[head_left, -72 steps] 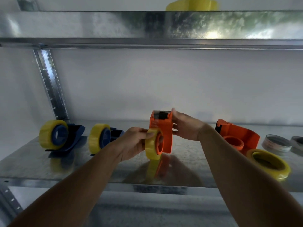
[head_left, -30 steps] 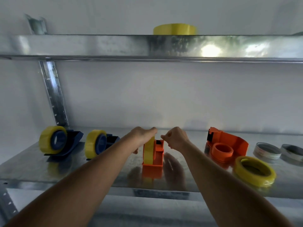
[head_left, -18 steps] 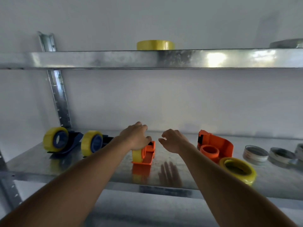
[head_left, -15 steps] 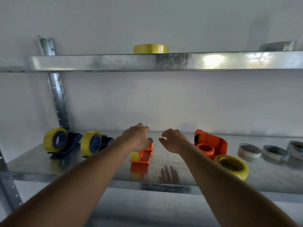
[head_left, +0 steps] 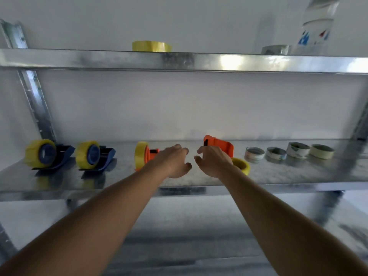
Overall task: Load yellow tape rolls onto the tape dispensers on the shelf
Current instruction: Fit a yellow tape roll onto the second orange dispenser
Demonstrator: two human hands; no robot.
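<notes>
While 3 dispensers on the shelf (head_left: 179, 179) stand loaded, I log both hands empty with slack fingers: left hand (head_left: 175, 163), right hand (head_left: 212, 163). Pending: bare orange dispenser (head_left: 220, 147), loose yellow roll (head_left: 242, 165) touching it. Next, I judge: grip both

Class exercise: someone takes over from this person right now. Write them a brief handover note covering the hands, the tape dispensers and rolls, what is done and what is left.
Left hand and right hand: both open, holding nothing, above the shelf.
Done: two blue dispensers and one orange dispenser carry yellow rolls.
Left: the second orange dispenser looks unloaded; a loose yellow roll lies beside it. Another yellow roll sits on the upper shelf.
</notes>
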